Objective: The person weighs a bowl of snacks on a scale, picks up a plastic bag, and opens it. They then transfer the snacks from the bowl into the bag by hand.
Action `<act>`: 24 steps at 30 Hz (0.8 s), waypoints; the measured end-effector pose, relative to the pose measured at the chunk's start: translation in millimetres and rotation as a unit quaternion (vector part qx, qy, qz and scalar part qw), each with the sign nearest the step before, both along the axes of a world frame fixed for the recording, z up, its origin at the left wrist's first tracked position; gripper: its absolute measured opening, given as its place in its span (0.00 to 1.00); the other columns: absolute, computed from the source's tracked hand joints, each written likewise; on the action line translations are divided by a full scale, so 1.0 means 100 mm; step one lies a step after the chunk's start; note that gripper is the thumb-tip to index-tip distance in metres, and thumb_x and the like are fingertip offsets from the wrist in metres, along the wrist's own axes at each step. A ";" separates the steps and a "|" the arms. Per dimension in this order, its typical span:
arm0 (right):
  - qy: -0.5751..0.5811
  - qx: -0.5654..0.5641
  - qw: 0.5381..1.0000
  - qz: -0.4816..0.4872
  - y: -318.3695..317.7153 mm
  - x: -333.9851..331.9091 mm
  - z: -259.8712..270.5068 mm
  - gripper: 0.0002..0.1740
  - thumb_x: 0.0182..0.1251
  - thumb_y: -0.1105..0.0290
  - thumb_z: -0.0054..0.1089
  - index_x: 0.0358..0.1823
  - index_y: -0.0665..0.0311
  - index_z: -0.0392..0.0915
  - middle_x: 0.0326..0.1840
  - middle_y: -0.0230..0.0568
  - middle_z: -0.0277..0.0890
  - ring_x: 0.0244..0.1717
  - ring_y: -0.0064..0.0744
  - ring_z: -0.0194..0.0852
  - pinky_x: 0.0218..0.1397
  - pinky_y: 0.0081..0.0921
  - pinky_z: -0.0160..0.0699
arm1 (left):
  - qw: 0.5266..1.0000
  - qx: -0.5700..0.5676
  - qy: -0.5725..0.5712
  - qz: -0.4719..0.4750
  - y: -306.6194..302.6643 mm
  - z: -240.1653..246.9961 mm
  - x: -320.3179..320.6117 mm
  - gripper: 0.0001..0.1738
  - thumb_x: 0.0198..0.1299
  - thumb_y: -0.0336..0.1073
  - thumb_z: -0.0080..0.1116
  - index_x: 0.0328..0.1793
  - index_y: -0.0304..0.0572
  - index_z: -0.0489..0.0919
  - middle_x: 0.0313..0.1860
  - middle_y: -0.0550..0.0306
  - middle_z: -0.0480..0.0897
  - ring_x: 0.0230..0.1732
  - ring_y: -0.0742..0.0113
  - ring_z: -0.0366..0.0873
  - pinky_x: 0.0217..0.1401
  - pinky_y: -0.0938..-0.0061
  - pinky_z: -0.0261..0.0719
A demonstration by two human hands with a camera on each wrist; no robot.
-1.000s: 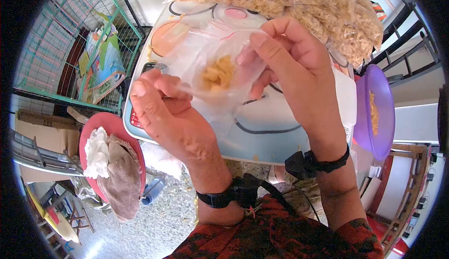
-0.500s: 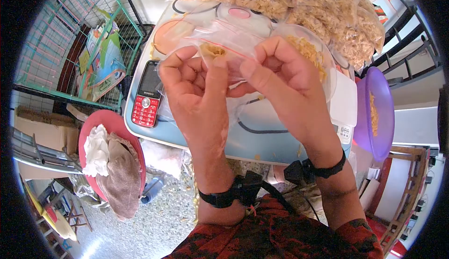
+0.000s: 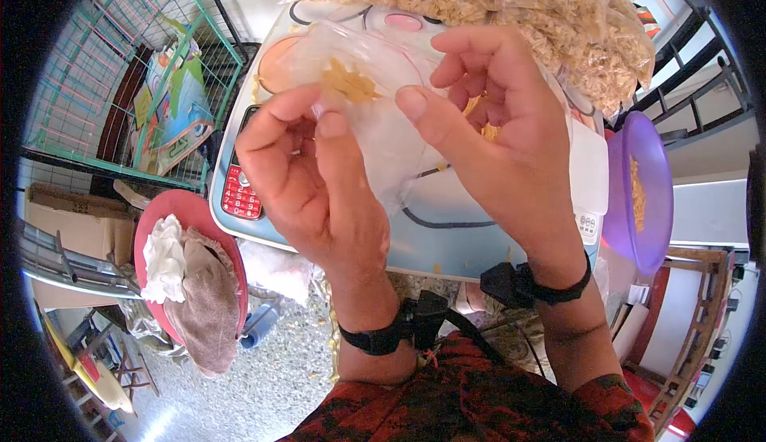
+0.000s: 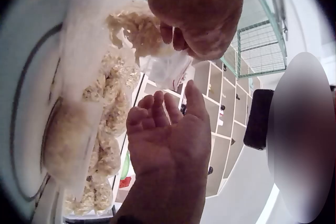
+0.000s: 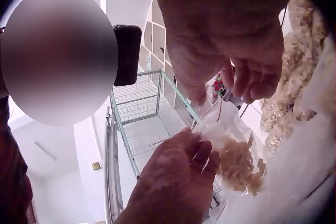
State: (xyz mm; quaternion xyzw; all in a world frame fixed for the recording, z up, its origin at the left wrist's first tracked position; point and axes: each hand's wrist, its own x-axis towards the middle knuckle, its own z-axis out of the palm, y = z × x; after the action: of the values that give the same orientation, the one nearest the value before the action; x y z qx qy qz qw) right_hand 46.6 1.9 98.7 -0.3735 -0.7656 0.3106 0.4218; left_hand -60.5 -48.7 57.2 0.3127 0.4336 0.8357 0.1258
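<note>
A small clear zip bag (image 3: 383,143) with yellowish flat pieces (image 3: 349,83) inside is raised over the patterned table (image 3: 447,242). Near the bag's edge my left hand (image 3: 315,179) pinches it between thumb and fingers; the left wrist view has the same hand (image 4: 202,19) above, beside the pieces (image 4: 139,32). My right hand (image 3: 507,139) is just right of the bag, thumb and fingers apart and relaxed, holding nothing; its open palm (image 4: 168,145) shows in the left wrist view. Behind it, more yellowish pieces (image 3: 488,131) are partly hidden.
Large bags of pale pieces (image 3: 495,3) fill the table's far side. A red keypad phone (image 3: 241,195) lies at left, a white scale (image 3: 588,175) at right. Beyond the table are a purple basin (image 3: 654,203), a green wire cage (image 3: 215,59) and a red stool (image 3: 152,230) with cloths.
My right hand has let go of the bag and opened. My left hand has moved left with the bag, which now hangs over the table's left part, partly covering the phone again.
</note>
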 end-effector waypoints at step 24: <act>-0.145 0.284 0.945 0.079 -0.07 0.09 0.06 0.14 0.58 0.79 0.64 0.46 0.63 0.80 0.48 0.40 0.80 0.34 0.32 0.80 0.35 0.24 0.79 | 0.996 -0.080 -0.048 0.006 -0.02 -0.01 0.00 0.07 0.67 0.32 0.61 0.40 0.35 0.80 0.32 0.65 0.80 0.29 0.85 0.67 0.32 0.89 0.66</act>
State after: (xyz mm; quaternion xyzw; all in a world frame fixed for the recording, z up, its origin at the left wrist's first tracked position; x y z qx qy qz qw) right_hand 55.3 -5.5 104.2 -0.2173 -0.9019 0.0553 0.3691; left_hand -60.5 -50.8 56.2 0.2583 0.4941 0.8134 0.1657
